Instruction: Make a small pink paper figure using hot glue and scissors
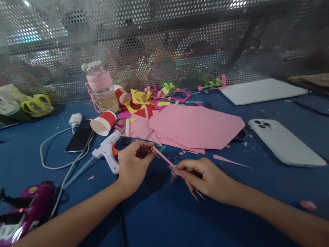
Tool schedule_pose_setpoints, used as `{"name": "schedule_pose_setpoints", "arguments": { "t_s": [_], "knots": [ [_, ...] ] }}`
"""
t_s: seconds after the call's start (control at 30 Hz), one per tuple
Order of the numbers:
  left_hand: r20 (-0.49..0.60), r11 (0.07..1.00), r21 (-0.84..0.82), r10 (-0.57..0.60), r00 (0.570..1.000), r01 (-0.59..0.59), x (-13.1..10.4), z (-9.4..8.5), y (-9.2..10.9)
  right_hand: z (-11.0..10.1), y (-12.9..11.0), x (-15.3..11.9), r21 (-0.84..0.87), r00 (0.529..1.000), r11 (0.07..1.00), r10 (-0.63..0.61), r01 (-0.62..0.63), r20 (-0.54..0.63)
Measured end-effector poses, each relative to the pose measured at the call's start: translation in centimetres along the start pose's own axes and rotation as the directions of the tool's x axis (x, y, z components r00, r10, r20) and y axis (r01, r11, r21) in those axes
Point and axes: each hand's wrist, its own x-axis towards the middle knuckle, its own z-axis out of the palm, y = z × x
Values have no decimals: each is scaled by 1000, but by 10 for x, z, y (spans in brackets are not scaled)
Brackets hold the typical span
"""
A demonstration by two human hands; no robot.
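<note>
Several shaped pieces, a yellow crown-like form [37, 106] among them, sit at the far left of the surface [163, 239]; whether they belong to this work is unclear. At the near left lies a purple case [24, 216], and right of it a black phone [80, 136] on a white cable [42, 152]. Next comes a tipped paper cup [104, 123], with a white glue gun [107, 152] on its side nearer, just beside the left hand [133, 165]; I cannot tell whether any glue has been used. In the middle, the fingertips of the left hand pinch the far end of a narrow pink strip [165, 156], while the right hand [202, 177] grips its near end, so the strip slants between them above the surface. Its cutting looks done, but the strip seems plain and joined to nothing, so shaping or fixing it is probably left. Beyond the hands, a large pink sheet [195, 125] remains broad and flat, apparently ample stock. A pink sliver [230, 161] right of the right hand and a small pink piece [308, 205] at the near right suggest earlier cuts, with little assembled here.
</note>
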Motion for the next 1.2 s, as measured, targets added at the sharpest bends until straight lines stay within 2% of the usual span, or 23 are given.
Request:
{"name": "schedule_pose_setpoints", "arguments": {
  "t_s": [0.8,1.2],
  "knots": [
    [5,1000,9,-6,1000,6,1,0,-2,-2,-3,0,-67,1000,998,-7,7,9],
    [15,1000,12,18,1000,-18,0,0,-3,-2,-4,1,-10,999,1000,2,-1,36]
  ]
}}
